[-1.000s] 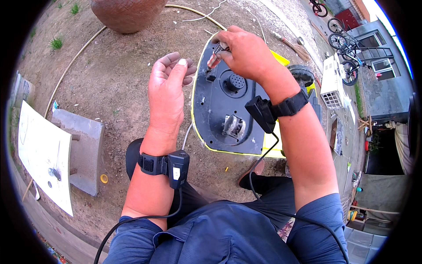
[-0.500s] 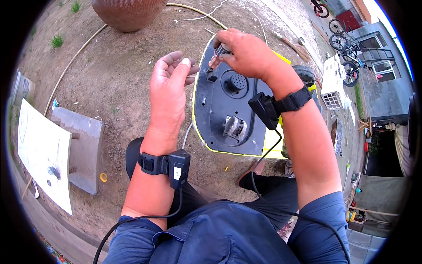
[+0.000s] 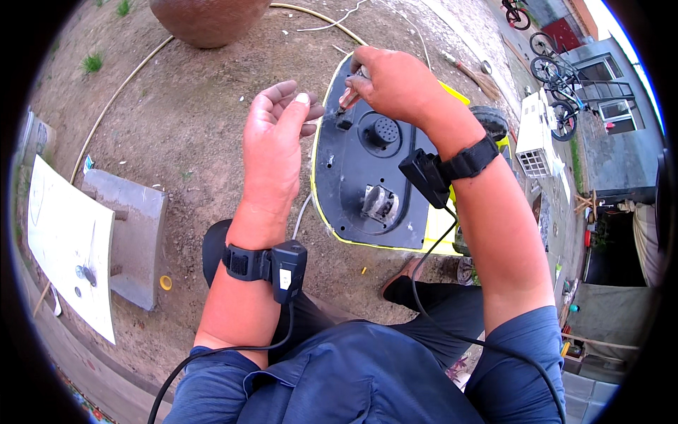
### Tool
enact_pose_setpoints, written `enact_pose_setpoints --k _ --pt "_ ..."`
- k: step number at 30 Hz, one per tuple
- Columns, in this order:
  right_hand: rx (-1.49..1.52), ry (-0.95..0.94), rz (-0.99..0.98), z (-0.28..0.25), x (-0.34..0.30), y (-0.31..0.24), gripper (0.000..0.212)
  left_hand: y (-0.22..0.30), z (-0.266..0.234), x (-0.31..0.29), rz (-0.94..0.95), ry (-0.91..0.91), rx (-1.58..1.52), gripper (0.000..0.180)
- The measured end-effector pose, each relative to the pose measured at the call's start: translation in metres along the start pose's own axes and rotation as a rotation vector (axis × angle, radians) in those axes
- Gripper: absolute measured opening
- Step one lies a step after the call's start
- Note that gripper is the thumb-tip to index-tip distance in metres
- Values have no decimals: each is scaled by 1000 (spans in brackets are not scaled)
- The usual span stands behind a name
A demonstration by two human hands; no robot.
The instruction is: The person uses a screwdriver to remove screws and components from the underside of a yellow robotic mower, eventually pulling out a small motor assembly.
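Observation:
A black underside panel point(image 3: 342, 177) with a yellow rim faces up in front of me, part of an upturned yellow wheeled body. On it are a round raised piece with holes point(image 3: 386, 131) and a worn caster wheel point(image 3: 380, 205). My right hand point(image 3: 395, 85) is closed around a short screwdriver-like tool point(image 3: 348, 97), mostly hidden by the fingers. Its lower end meets a small black block point(image 3: 344, 120) near the panel's far left edge. Left of that edge, my left hand point(image 3: 277, 134) hovers with fingers loosely curled and apart, holding nothing I can see.
A large brown rounded vessel point(image 3: 208, 21) stands at the far left, beside a pale hose point(image 3: 116, 99) on the dirt. To the left are a white board point(image 3: 70, 247) and a grey slab point(image 3: 141, 240). A broom point(image 3: 477, 79), a white crate point(image 3: 533, 134) and bicycles point(image 3: 547, 69) are at the right.
The panel and wheeled body have shifted slightly to the right. My right hand has turned a little around the tool, hiding more of its handle. My left hand has barely moved.

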State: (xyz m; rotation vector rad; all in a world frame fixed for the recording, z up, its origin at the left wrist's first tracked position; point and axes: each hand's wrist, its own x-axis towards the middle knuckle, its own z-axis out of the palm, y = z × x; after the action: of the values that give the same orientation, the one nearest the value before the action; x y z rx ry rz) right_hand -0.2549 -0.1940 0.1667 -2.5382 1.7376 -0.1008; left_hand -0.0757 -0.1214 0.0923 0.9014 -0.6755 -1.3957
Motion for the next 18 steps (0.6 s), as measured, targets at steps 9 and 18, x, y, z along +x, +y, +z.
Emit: enact_pose_setpoints --k 9,18 --pt "58 -35 -291 -2 5 10 17 0 0 0 -3 8 20 41" --pt "107 -73 -288 -4 8 16 28 -3 -2 4 78 -48 136 44"
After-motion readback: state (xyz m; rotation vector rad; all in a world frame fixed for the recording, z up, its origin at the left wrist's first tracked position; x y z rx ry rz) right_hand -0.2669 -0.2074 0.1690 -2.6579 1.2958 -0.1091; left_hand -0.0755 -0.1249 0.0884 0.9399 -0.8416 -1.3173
